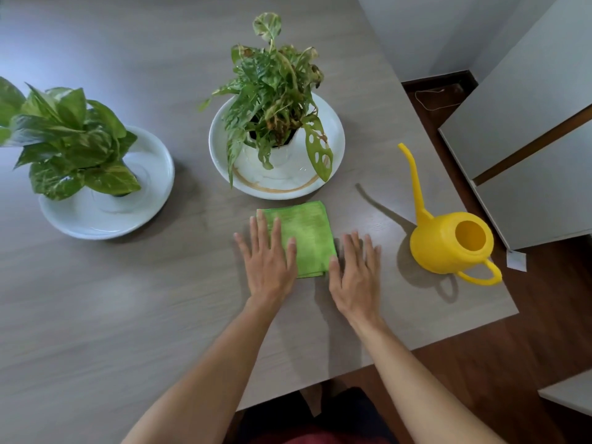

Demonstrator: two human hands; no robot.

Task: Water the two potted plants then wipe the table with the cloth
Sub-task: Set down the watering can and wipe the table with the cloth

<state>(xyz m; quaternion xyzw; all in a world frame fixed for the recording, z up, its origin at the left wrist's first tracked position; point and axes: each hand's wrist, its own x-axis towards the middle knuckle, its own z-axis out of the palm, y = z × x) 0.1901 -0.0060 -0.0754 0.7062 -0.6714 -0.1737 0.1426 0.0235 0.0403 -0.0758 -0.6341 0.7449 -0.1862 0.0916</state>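
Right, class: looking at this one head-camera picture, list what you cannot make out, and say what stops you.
1. Left plant: leaves hide its pot and soil; the frame's left edge cuts some leaves.
2. Middle plant: foliage covers the soil.
3. Yellow watering can: the opening shows only yellow inside, so no water level can be read.
4. Green cloth: the left hand covers its left part.
5. Right hand: blurred.

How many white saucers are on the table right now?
2. One white saucer sits at the table's left under the broad-leaved plant; the other saucer is centre-back under the holey-leaved plant, just behind the green cloth. None appears hidden.
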